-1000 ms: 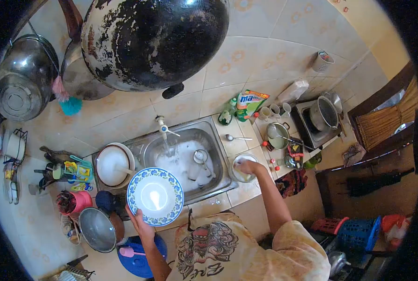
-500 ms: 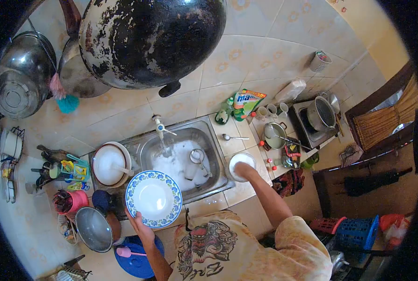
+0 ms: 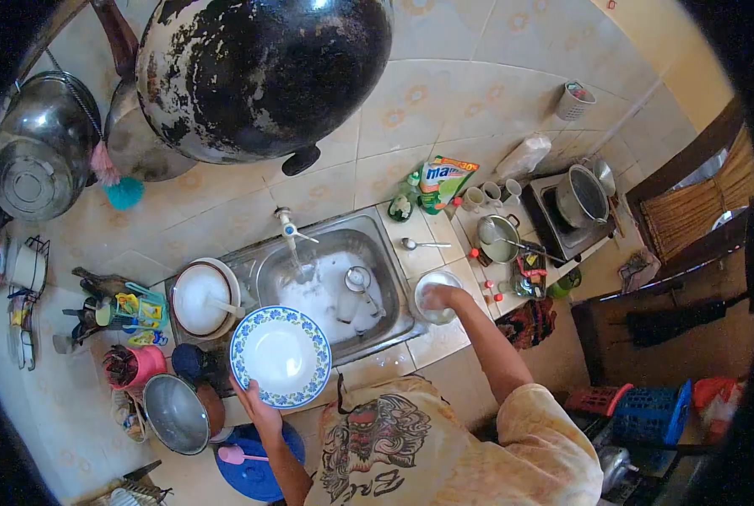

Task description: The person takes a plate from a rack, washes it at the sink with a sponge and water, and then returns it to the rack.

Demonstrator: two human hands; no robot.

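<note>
My left hand [image 3: 260, 405] grips the lower left edge of a white plate [image 3: 281, 357] with a blue floral rim, tilted towards me in front of the sink. My right hand [image 3: 441, 297] dips into a small white bowl [image 3: 434, 315] of suds on the tiled counter; its fingers are hidden and slightly blurred. Between them, the steel sink [image 3: 400, 287] holds foamy water, with a ladle [image 3: 357, 280] and other dishes partly sunk in it. Left of the sink, stacked bowls [image 3: 198, 295] hold suds and a white handle.
A tap [image 3: 286, 226] juts over the sink. A spoon [image 3: 425, 244], detergent pouch [image 3: 446, 181] and several cups stand right, near a stove with a pot [image 3: 581, 196]. A large blackened wok [image 3: 263, 76] hangs above. A grey pot [image 3: 176, 411] and blue basin [image 3: 259, 476] are lower left.
My right hand has shifted slightly within the small bowl, which now looks tipped a little. The plate stays in my left hand. The whole view has shifted slightly.
</note>
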